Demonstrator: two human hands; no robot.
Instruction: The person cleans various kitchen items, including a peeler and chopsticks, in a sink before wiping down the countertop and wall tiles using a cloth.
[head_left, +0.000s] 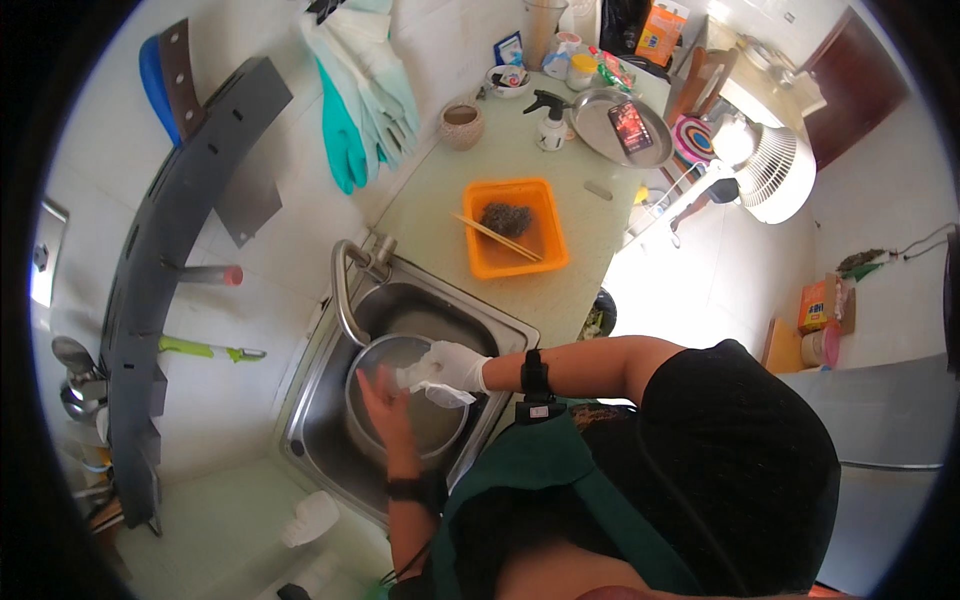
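Observation:
Over a round metal basin (444, 442) in the stainless steel sink (330, 461), my two hands are close together. My right hand (457, 365) wears a thin white glove and grips a limp, whitish thin piece (448, 395), perhaps another glove. My left hand (386, 409) is bare and blurred by motion. Its fingers are apart beside the fingertips of the right. The curved faucet (346, 292) reaches over the basin's rim. Inside the basin, the contents look cloudy and cannot be made out clearly.
Behind the sink stands an orange plastic tray (559, 240) with a dark scouring-pad-like clump (506, 219) and chopsticks (499, 236). A spray bottle (552, 133) and a metal pan (596, 131) are farther back. A crumpled white item (311, 517) lies left of the sink. A wall rack (150, 247) holds utensils.

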